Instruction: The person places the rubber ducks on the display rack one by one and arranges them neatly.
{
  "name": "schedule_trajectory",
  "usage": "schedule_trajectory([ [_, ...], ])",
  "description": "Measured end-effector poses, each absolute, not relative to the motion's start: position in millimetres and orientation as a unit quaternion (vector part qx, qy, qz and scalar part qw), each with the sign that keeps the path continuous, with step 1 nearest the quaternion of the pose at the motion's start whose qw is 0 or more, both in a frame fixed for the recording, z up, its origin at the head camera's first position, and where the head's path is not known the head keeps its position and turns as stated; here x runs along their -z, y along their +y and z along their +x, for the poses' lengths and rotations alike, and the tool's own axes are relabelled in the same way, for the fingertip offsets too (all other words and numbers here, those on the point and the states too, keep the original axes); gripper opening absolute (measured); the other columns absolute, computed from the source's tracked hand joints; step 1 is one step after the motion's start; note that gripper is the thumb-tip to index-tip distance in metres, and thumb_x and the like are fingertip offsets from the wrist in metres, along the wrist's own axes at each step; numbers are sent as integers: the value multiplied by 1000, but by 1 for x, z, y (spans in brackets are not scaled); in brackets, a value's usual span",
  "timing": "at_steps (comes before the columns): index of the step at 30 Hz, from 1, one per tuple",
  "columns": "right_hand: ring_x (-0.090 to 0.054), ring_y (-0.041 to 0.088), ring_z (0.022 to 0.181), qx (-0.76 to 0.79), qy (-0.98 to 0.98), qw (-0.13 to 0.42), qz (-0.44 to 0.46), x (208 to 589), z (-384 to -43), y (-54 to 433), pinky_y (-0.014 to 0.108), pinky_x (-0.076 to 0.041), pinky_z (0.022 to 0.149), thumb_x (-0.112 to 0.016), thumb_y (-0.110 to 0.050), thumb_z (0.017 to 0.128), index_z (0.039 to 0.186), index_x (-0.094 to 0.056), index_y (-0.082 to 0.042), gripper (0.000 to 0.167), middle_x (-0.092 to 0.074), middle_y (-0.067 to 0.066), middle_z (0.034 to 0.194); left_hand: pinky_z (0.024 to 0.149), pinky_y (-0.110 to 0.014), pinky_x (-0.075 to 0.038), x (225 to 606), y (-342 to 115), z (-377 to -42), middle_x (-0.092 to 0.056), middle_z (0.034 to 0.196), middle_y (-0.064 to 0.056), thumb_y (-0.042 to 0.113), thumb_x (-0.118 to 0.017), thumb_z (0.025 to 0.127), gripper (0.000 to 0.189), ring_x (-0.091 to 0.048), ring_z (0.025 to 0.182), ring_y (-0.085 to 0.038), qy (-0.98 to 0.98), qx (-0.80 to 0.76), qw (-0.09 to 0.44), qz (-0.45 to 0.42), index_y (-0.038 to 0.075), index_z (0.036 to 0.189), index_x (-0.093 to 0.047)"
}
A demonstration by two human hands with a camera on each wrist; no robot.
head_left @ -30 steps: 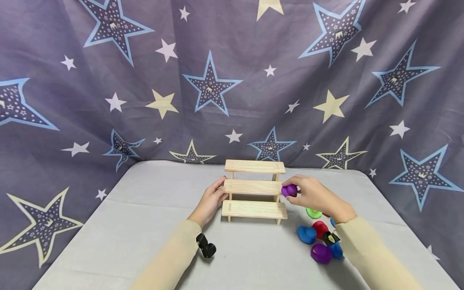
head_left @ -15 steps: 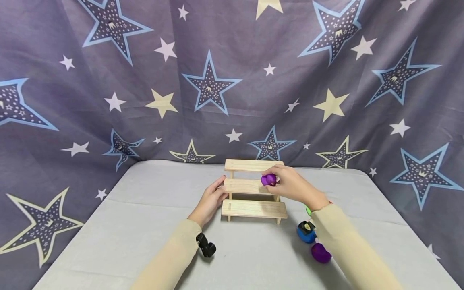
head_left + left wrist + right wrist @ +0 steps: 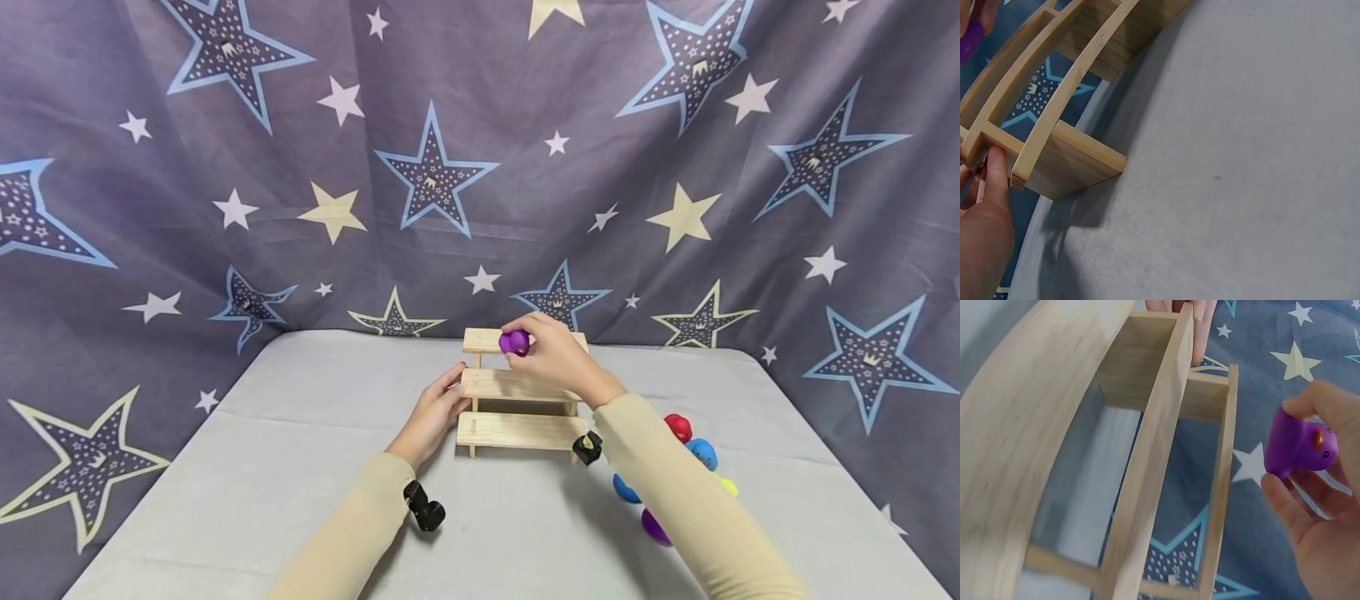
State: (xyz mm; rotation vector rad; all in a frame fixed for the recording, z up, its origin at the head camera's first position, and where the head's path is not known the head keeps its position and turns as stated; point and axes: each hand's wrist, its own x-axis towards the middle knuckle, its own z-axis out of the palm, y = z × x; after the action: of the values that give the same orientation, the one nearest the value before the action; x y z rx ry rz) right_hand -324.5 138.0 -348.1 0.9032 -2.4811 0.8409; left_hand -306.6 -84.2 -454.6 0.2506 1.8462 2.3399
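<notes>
A purple rubber duck [image 3: 1291, 444] with an orange beak is pinched between the thumb and fingers of my right hand [image 3: 551, 354]. In the head view the duck shows in front of the top step of a three-step wooden display stand [image 3: 517, 429]; the right wrist view shows it apart from the wood. My left hand [image 3: 433, 417] holds the left end of the stand at the middle step. Its thumb [image 3: 997, 178] presses against the wooden frame in the left wrist view, while the other fingers are partly hidden behind the wood.
Several rubber ducks lie on the grey cloth to the right, among them a red duck [image 3: 678, 427], a blue duck [image 3: 702, 453] and a purple duck [image 3: 656, 527]. My right sleeve [image 3: 675, 483] covers part of them. A star-patterned curtain [image 3: 427, 275] hangs behind the table.
My right hand has carried the purple duck left and up, from beside the middle step to the top step. The left hand stays in place on the stand.
</notes>
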Motion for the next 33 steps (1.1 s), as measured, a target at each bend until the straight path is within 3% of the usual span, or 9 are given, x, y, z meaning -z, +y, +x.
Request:
schedule_trajectory([
  [12,-64,24,97,-390,-862,176,271,352,-342,104,28,-61,84,-80,-10,80,122,-68,-1,45,-59,15,116,117,-35,-37,453,-87,-309,-21,162,-21,4,-39,106,53,-32,144,-36,622,-774,69,97,-1,157,-24],
  [22,-67,22,85,-414,-861,184,230,367,-347,88,23,-60,77,-81,-14,83,129,-62,-1,51,-62,15,111,117,-36,-36,455,-87,-308,-19,162,-21,3,-39,105,54,-31,144,-37,619,-775,71,100,-1,157,-24],
  [33,-65,23,99,-408,-874,184,192,384,-358,85,29,-58,88,-80,-18,86,132,-62,-1,53,-66,16,115,117,-36,-36,456,-86,-308,-19,162,-21,2,-38,106,53,-31,144,-37,616,-778,73,99,-1,157,-24],
])
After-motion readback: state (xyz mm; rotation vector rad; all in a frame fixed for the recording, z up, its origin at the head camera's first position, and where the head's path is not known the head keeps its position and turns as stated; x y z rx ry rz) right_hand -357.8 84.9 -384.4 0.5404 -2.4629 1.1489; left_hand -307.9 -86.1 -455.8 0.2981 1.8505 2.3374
